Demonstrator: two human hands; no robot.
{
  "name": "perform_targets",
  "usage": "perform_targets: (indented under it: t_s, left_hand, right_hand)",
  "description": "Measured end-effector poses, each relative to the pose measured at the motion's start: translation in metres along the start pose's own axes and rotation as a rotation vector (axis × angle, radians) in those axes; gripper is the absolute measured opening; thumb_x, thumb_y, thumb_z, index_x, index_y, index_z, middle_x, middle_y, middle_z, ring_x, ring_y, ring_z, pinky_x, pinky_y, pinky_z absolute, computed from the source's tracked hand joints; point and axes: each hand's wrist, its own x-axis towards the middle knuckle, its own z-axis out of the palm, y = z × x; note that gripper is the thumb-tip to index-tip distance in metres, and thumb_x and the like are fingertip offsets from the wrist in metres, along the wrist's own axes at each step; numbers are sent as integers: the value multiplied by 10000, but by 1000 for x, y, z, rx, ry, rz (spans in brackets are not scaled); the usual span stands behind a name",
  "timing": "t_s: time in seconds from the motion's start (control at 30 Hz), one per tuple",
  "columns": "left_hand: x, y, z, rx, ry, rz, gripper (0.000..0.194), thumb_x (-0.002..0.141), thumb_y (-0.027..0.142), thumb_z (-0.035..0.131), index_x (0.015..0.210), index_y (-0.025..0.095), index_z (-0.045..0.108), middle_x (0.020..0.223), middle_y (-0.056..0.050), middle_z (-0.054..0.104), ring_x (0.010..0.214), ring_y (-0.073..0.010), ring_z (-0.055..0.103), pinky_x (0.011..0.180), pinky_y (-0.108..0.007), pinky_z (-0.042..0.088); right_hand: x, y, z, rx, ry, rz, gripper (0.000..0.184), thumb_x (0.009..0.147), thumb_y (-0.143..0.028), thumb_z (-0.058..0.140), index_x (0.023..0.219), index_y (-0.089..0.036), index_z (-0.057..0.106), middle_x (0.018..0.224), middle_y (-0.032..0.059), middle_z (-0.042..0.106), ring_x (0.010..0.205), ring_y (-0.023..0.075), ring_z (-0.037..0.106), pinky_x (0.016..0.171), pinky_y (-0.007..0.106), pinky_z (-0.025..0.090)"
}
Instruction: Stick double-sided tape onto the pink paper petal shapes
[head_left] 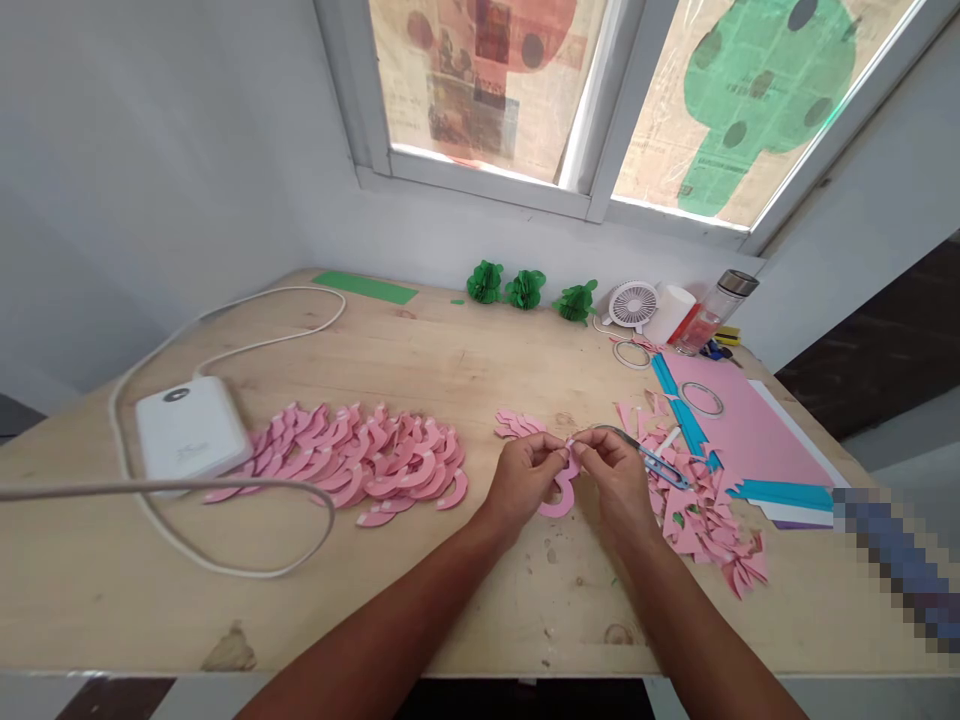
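Observation:
Over the front middle of the table, my left hand (529, 478) and my right hand (616, 480) meet, fingertips pinched on a curved pink paper cutout (559, 500). Its rounded lower end hangs below the fingers. Just behind the left hand lies a small group of pink paper pieces (517, 424). To the left spreads a large pile of pink curved paper cutouts (390, 455), several with pale tabs. Beside my right hand are pink paper scraps (701, 525), with a grey-blue utility knife (664, 467) lying on them.
A white power bank (191, 430) with a looping white cable (225, 565) sits left. Green paper balls (525, 289), a small fan (632, 304) and a glass bottle (716, 312) stand along the back. Tape rolls (701, 399) and pink sheets (772, 420) lie right.

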Motion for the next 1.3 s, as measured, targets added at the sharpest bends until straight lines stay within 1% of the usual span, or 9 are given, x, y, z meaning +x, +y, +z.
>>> perform_targets:
  t_s: [0.13,0.23,0.4,0.6,0.8,0.9,1.0,1.17,1.3]
  left_hand:
    - [1,1,0,13,46,-3,162,659,277,601,670,115,604,582,-4,576,418,-59,471,390,-162,359]
    - [0,3,1,5,61,-5,165,645,276,614,662,112,622,561,1,560,431,-67,478,396,-167,364]
    - [-1,2,2,-7,79,29,159,629,268,633,673,118,661,550,2,549,462,-68,462,398,-162,346]
    - [-1,2,2,1,82,44,153,625,262,628,668,123,678,556,0,557,469,-71,456,401,-165,340]
    - [-1,2,2,-3,76,31,160,638,255,615,698,116,665,545,8,523,454,-61,432,396,-157,338]
    - [-1,2,2,5,79,16,166,633,271,616,677,114,648,533,19,492,434,-52,407,391,-157,342]
    - [-1,1,1,32,74,35,171,642,276,605,687,116,645,531,25,481,427,-48,398,393,-157,352]
    - [-1,0,1,76,72,55,180,666,277,591,726,124,664,543,21,517,439,-58,424,399,-162,363]
    - [0,-1,1,101,76,112,163,668,269,601,707,129,674,607,0,582,527,-84,497,455,-169,395]
  right_hand:
    - [-1,2,1,20,20,10,91,665,-256,633,703,-179,606,603,-16,569,560,114,502,539,239,393]
    - [0,4,2,50,40,29,99,661,-254,638,712,-176,605,620,-6,570,592,125,511,547,239,393]
    - [0,8,2,121,39,43,105,653,-251,642,720,-178,607,651,-5,580,617,128,521,565,238,399]
    - [-2,8,4,135,45,46,115,653,-256,642,725,-175,604,648,-2,577,623,133,523,562,238,404]
    - [-1,10,3,155,37,68,110,660,-253,638,728,-175,601,668,0,583,620,128,523,564,237,402]
    - [-1,11,3,135,48,72,125,643,-264,648,717,-176,600,645,0,578,607,132,521,547,240,399]
    - [0,9,3,103,52,61,127,634,-269,652,704,-176,601,625,-4,574,596,132,517,539,240,393]
    - [0,7,3,83,62,51,117,632,-265,650,698,-178,606,606,-10,576,576,127,511,540,246,385]
    - [-1,8,4,100,73,50,104,640,-250,645,700,-177,604,612,-14,577,582,123,509,551,243,382]
